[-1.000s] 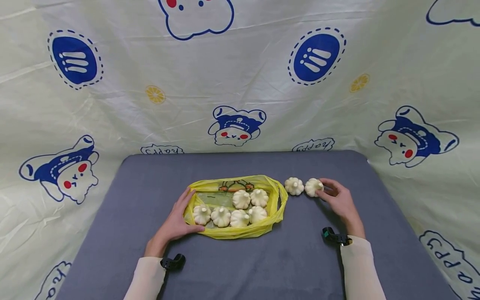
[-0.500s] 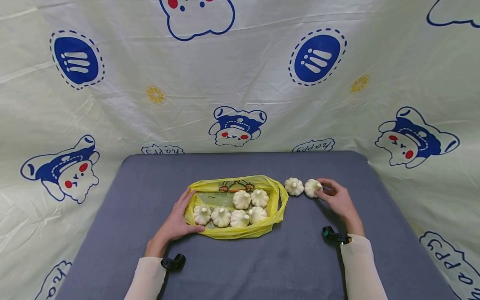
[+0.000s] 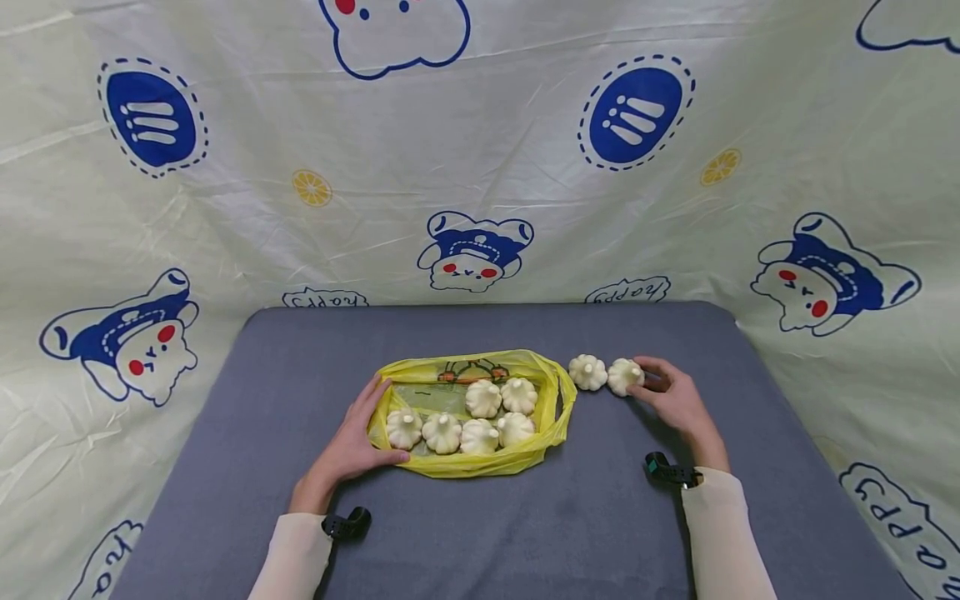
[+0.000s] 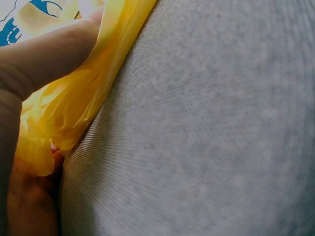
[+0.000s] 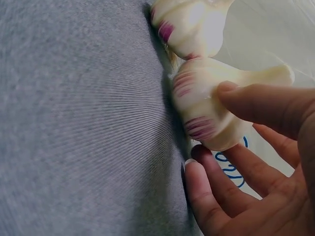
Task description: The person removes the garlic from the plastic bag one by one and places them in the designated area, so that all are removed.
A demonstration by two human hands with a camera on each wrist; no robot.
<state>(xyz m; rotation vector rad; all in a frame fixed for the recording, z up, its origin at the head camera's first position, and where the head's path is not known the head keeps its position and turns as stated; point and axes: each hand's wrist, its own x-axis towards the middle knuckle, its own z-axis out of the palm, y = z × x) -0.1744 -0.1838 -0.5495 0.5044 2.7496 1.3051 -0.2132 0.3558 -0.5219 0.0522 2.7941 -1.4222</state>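
Note:
A yellow plastic bag [image 3: 480,464] lies spread wide on the table, with several white garlic bulbs [image 3: 442,433] inside it. At its left end, my left hand [image 3: 352,442] grips the rim. The left wrist view has my thumb over the yellow plastic [image 4: 83,98] and other fingers low at its edge. To the right of the bag, my right hand [image 3: 678,402] holds a garlic bulb [image 3: 623,377], its thumb on one side and fingers on the other. That purple-streaked bulb [image 5: 206,103] still sits on the cloth beside a second loose bulb [image 3: 587,372].
Grey cloth [image 3: 525,542] covers the table under everything. A pale printed sheet [image 3: 480,167] hangs behind the table's far edge and down both sides. The second loose bulb stands close to the bag's right rim.
The garlic bulb at my right hand has shifted very slightly left, nearer the other loose bulb, and the fingers have followed. My left hand and the bag stay as they were.

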